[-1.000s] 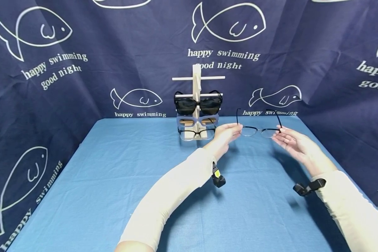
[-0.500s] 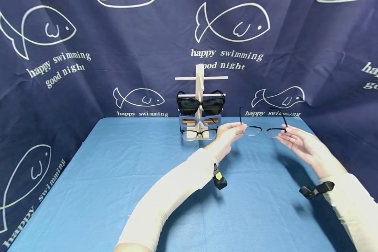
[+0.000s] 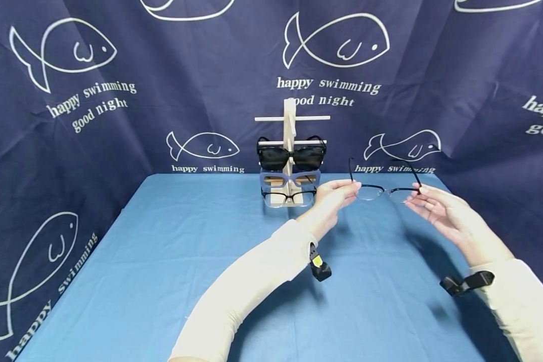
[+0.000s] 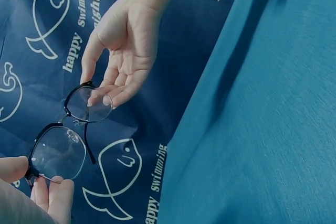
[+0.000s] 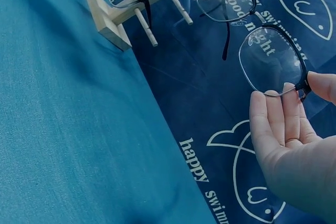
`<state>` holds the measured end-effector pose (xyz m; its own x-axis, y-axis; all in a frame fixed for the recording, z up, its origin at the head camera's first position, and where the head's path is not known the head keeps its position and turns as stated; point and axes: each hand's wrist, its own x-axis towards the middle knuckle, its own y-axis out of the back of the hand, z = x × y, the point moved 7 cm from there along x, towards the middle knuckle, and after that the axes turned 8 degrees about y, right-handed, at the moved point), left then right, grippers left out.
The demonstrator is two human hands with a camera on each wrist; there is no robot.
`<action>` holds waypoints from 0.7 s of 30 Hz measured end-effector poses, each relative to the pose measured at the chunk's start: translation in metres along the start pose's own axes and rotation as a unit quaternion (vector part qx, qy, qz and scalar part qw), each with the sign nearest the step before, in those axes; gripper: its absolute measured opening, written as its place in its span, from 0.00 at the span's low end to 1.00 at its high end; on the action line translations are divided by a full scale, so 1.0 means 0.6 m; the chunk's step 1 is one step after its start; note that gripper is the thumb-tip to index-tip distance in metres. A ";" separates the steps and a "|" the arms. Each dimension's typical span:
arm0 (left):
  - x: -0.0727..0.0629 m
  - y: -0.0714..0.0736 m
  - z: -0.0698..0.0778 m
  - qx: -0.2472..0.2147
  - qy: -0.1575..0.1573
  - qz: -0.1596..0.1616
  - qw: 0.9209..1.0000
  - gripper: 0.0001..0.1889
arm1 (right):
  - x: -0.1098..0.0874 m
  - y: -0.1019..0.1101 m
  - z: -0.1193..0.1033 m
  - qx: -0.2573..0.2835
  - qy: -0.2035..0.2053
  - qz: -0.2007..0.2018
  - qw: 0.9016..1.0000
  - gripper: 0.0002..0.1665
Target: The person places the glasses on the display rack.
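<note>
A pair of eyeglasses [image 3: 387, 190] with black upper rims and clear lenses is held up over the back right of the table, temples unfolded and pointing away. My left hand [image 3: 332, 201] pinches its left corner between thumb and fingers. At the opposite corner, my right hand [image 3: 448, 216] pinches the frame by the hinge. In the right wrist view, the fingertips [image 5: 258, 98] lie along the lower rim of the near lens [image 5: 273, 61]. The left wrist view shows both hands gripping the eyeglasses [image 4: 58, 150] from either end.
Left of the hands stands a wooden glasses rack [image 3: 289, 113] with crossbars. It carries black sunglasses [image 3: 273, 158], blue-framed glasses [image 3: 284, 179] and black half-rim glasses [image 3: 278, 199]. Blue cloth covers the table [image 3: 172, 251]; a navy fish-print curtain [image 3: 208, 75] hangs behind and beside it.
The head view has shifted slightly, moving the rack and curtain a little rightward in the picture. Both hands with the eyeglasses have moved slightly right, away from the rack; the grip is unchanged.
</note>
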<state>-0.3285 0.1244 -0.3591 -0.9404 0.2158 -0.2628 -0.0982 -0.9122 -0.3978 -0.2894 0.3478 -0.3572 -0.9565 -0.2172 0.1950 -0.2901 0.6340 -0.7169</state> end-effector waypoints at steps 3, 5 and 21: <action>-0.006 -0.002 0.003 -0.002 0.004 -0.002 1.000 0.08 | -0.003 -0.006 -0.005 -0.009 -0.001 -0.006 1.000 0.23; -0.011 -0.003 0.006 -0.002 0.006 -0.004 1.000 0.08 | -0.005 -0.012 -0.008 -0.019 -0.002 -0.011 1.000 0.23; -0.044 -0.024 0.054 -0.007 -0.020 -0.041 0.999 0.09 | -0.007 -0.045 -0.040 0.013 -0.016 -0.021 1.000 0.24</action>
<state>-0.3127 0.1205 -0.3178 -0.9417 0.2749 -0.1938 -0.1708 -0.8873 -0.4284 -0.2780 0.3496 -0.3223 -0.9415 -0.2675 0.2047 -0.3295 0.6042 -0.7255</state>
